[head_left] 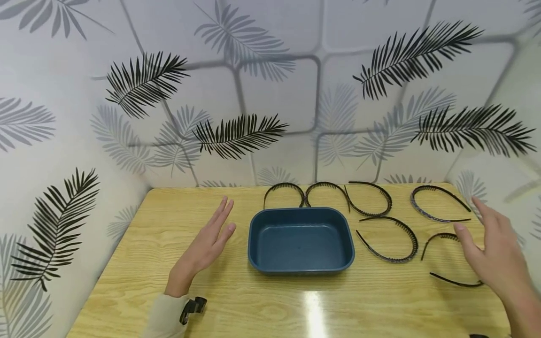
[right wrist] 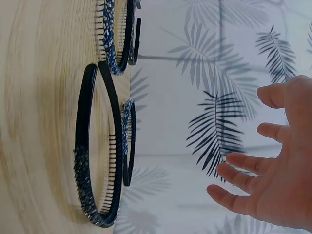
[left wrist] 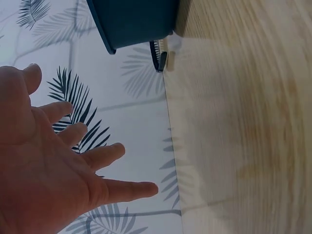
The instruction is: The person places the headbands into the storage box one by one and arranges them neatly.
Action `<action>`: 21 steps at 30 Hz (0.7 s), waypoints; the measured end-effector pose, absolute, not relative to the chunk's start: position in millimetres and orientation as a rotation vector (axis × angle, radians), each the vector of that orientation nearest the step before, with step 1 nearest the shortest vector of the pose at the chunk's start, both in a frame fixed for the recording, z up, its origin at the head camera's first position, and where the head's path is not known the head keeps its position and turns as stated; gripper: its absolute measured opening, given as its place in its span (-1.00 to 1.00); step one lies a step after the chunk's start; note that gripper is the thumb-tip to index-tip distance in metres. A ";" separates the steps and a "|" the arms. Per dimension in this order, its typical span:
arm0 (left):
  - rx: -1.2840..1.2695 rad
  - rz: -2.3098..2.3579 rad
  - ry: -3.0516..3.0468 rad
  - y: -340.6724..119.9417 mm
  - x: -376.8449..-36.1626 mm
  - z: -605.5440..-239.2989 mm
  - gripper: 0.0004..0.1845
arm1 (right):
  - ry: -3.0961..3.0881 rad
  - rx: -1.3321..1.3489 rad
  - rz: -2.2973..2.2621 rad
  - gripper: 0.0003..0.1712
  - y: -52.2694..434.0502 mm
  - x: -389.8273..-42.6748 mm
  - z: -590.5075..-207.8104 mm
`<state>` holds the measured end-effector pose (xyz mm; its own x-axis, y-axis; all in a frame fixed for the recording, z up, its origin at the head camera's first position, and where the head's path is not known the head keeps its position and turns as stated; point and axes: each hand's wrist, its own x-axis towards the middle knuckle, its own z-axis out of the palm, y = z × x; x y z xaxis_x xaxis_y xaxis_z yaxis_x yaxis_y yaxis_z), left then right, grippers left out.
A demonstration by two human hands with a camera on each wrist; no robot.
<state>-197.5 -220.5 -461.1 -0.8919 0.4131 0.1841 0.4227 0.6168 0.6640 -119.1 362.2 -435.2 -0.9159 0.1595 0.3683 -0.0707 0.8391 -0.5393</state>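
Observation:
A dark blue rectangular tray (head_left: 300, 239) sits mid-table with nothing in it; its side (left wrist: 131, 19) also shows in the left wrist view. Several black toothed headbands lie behind and right of it, among them one (head_left: 390, 238) beside the tray and one (head_left: 439, 203) at the far right. My left hand (head_left: 210, 239) hovers open, fingers straight, left of the tray and holds nothing (left wrist: 53, 161). My right hand (head_left: 494, 249) hovers open over the nearest headband (head_left: 448, 256), partly hiding it. The right wrist view shows that headband (right wrist: 100, 156) below the spread fingers (right wrist: 243, 180).
The wooden table (head_left: 270, 300) stands in a corner of leaf-patterned walls (head_left: 236, 94). Two more headbands (head_left: 284, 191) (head_left: 326, 190) lie behind the tray and another (head_left: 372, 199) to their right. A glare patch lies on the table's front.

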 end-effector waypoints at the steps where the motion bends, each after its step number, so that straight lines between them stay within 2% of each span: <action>1: -0.747 -1.179 -2.803 -218.5 -197.7 -461.4 -0.32 | -2.609 -0.083 0.801 -0.21 365.0 -118.4 -436.7; 12: -0.921 -1.314 -2.835 -205.7 -191.0 -468.2 -0.32 | -2.563 -0.165 0.904 -0.28 406.0 -121.0 -466.2; 21: -0.918 -1.197 -2.960 -197.3 -187.4 -477.0 -0.26 | -2.680 -0.328 1.051 -0.30 429.7 -116.9 -495.3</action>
